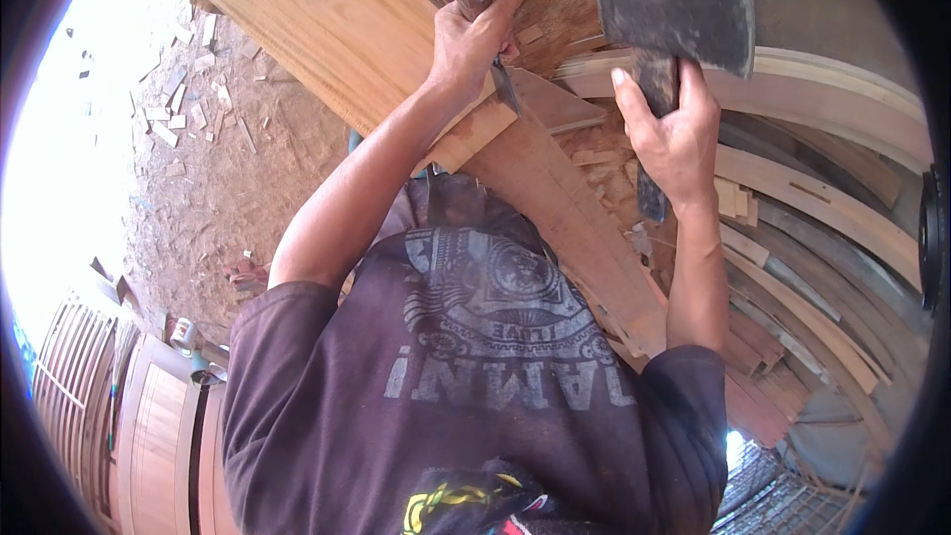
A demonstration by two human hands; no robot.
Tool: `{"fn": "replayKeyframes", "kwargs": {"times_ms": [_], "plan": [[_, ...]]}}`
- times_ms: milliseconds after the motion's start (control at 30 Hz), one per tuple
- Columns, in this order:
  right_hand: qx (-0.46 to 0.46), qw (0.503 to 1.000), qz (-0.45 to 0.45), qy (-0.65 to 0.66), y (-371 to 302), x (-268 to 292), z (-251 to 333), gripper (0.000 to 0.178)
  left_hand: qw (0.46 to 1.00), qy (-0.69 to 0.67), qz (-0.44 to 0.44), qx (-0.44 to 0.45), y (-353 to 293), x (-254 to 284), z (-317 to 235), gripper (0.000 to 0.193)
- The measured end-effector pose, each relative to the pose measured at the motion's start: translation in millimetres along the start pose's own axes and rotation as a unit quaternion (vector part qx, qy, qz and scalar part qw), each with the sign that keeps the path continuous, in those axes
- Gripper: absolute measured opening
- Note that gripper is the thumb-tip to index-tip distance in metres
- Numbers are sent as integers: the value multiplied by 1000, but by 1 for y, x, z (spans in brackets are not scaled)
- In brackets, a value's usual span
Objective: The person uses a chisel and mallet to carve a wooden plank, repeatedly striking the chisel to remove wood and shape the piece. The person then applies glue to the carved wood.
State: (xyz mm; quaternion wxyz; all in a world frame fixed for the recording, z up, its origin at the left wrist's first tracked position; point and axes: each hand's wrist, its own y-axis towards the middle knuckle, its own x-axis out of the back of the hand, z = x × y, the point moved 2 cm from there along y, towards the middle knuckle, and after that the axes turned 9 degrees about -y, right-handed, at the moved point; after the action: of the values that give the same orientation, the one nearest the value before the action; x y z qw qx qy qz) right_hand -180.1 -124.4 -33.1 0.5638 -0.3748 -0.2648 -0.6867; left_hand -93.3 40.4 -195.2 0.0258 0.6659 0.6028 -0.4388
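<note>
My left hand is closed around the handle of a chisel. The top of that handle is frayed and pale. The chisel blade points down at the end of a wooden piece, beside a wide light-brown board; whether its tip touches the wood I cannot tell. My right hand grips the short dark handle of a hatchet. Its broad, dark metal head is raised to the right of the chisel, apart from it. A long reddish plank runs beneath the wooden piece toward the lower right.
Curved wooden pieces lie stacked along the right side. Wood offcuts and shavings litter the brown ground on the left. Wooden panels and a small can are at the lower left. Metal mesh shows at the lower right.
</note>
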Motion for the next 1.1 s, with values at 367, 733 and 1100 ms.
{"fn": "replayKeyframes", "kwargs": {"times_ms": [367,733,1100], "plan": [[143,921,246,-267,117,-41,106,32,999,-32,-32,-3,3,5,6,35],[286,888,261,-250,141,-71,105,21,999,-29,-21,-37,-7,21,10,25],[416,841,168,-304,134,-66,132,27,998,-60,-19,-30,-12,25,22,21]]}}
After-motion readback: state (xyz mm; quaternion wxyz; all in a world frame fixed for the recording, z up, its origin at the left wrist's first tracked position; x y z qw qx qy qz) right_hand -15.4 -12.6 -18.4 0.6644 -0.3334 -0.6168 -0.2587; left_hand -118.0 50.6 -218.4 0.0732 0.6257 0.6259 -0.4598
